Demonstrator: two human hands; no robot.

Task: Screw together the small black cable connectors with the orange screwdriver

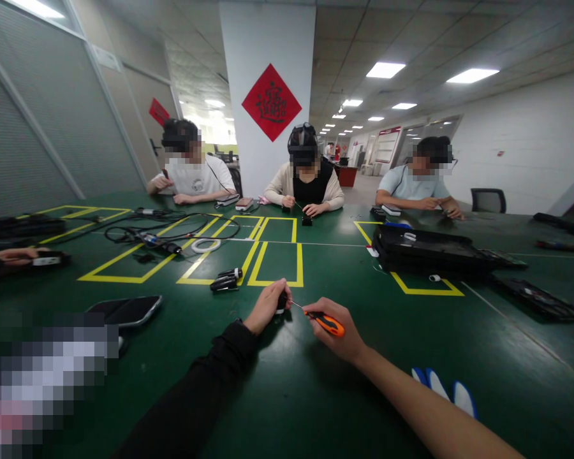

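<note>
My left hand (266, 306), in a black sleeve, grips a small black part (282, 301) against the green table (316, 382). An orange-handled screwdriver (326, 322) is held in my right hand (337, 331), its thin tip pointing left into the black part. Both hands meet near the table's middle, just in front of a yellow taped rectangle (277, 262).
A phone (127, 310) lies at my left, black clips (226, 280) ahead of it, a white ring (205, 245) and cables (162, 233) farther back. Black cases (425, 252) sit right. A blue-white glove (442, 386) lies by my right arm. Three people work across the table.
</note>
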